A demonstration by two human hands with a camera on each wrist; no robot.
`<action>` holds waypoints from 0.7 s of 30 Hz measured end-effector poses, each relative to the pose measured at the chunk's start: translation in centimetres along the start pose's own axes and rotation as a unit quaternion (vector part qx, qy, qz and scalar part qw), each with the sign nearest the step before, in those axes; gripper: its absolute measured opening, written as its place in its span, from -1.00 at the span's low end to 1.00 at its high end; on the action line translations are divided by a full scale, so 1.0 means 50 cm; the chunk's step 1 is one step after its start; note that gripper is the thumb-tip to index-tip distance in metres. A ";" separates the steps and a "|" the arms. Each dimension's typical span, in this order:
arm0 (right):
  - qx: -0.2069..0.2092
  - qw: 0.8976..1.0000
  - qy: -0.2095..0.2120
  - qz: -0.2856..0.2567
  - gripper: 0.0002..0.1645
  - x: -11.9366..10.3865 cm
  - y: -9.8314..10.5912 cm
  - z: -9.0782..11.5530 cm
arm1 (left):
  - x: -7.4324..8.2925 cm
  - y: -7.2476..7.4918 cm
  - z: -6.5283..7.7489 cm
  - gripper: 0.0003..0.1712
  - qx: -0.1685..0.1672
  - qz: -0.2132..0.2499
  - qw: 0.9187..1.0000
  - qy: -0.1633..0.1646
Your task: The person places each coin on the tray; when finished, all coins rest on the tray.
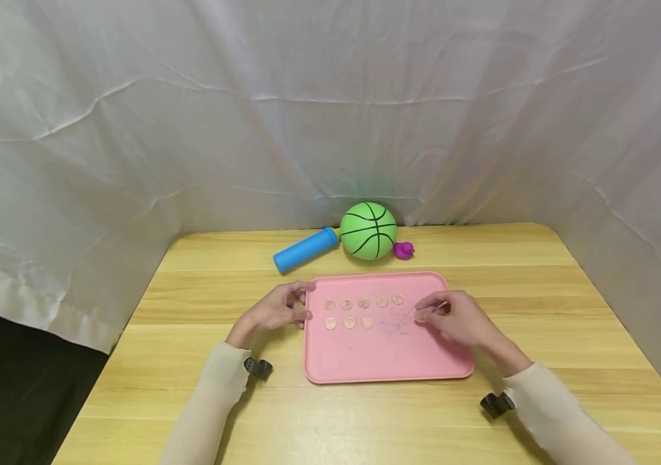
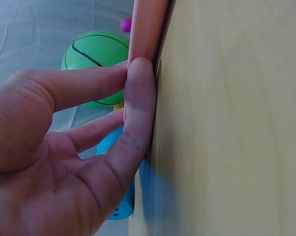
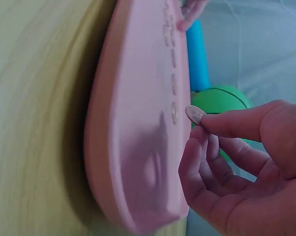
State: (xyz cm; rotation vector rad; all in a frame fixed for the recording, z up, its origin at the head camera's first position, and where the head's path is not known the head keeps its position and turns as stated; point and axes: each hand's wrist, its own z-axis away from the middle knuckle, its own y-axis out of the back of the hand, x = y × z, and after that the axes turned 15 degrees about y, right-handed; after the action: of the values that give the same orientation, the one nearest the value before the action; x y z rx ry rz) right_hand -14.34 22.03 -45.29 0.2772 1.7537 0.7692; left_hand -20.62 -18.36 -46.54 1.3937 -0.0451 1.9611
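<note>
A pink tray (image 1: 388,358) lies on the wooden table. On it several coins (image 1: 363,302) form an upper row, with a shorter row of 3 coins (image 1: 349,322) below. My left hand (image 1: 276,306) grips the tray's left rim between thumb and fingers, as the left wrist view shows up close. Over the right part of the tray, my right hand (image 1: 457,318) pinches a coin (image 3: 195,114) between thumb and fingertips. In the right wrist view that coin is tilted and held above the tray floor, its lower end covered by the thumb.
Behind the tray sit a green ball (image 1: 368,231) with black lines, a blue cylinder (image 1: 307,250) with a yellow end pointing at the ball, and a small purple rubber duck (image 1: 404,250). A pale curtain (image 1: 330,142) hangs along the table's back and sides.
</note>
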 end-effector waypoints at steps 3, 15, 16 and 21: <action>-0.004 1.000 0.020 0.022 -0.85 -0.003 -0.016 -0.013 | 0.000 0.001 0.001 -0.20 0.002 -0.003 1.000 -0.001; -0.029 0.998 0.042 0.040 -0.92 -0.028 -0.068 -0.056 | 0.000 0.002 -0.002 -0.20 0.002 -0.004 1.000 -0.007; -0.031 0.998 0.042 0.038 -0.91 -0.029 -0.072 -0.058 | 0.000 0.002 -0.002 -0.20 0.002 -0.005 1.000 -0.008; -0.037 0.998 0.041 0.020 -0.82 -0.033 -0.085 -0.064 | 0.000 0.002 -0.002 -0.20 0.000 -0.005 1.000 -0.005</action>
State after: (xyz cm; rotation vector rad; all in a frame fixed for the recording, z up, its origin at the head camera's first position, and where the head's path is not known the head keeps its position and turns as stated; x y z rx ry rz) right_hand -15.92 16.76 -46.20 0.2341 1.7961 0.8839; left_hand -20.73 -18.40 -46.55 1.4021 -0.0428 1.9466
